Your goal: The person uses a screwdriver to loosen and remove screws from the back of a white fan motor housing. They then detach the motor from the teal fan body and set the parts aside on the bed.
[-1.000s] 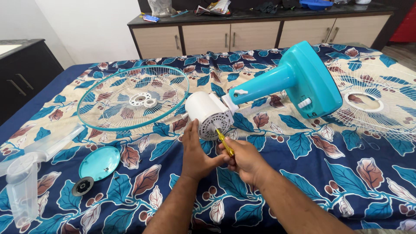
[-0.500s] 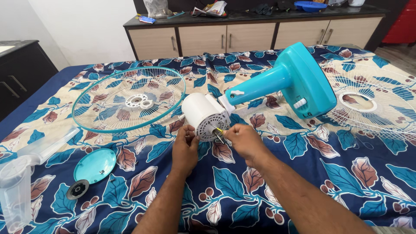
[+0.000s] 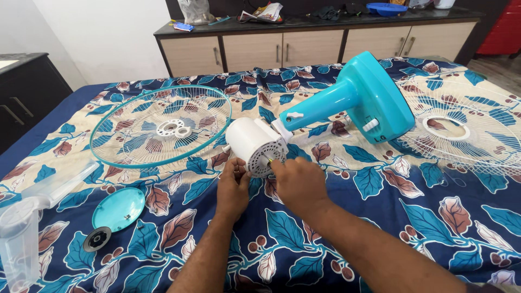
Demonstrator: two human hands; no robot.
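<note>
Both hands have shifted slightly right since half a second ago, the right hand [image 3: 297,182] now covering most of the small yellow screwdriver [image 3: 269,160] that showed more plainly before. Its fingers [image 3: 281,167] are pressed together around the tool, whose tip meets the vented face of the white fan motor housing [image 3: 254,145]. The left hand [image 3: 233,187] sits just left of it, fingers curled with their tips touching the housing's lower near edge. That housing lies on its side on the bed [image 3: 347,217], joined to the teal fan stand [image 3: 358,100], which stretches right and far.

Spread over the bed is a blue bedsheet with leaf print. A teal-rimmed fan grille [image 3: 160,127] lies far left of the hands, and a white grille [image 3: 461,127] at the far right. Near left lie a round teal cap [image 3: 119,209], a small dark disc [image 3: 96,239] touching it, and clear fan blades [image 3: 27,217]. Beyond the bed stands a wooden sideboard [image 3: 304,46] with a blue bowl [image 3: 386,8] on top; what the bowl holds cannot be made out.
</note>
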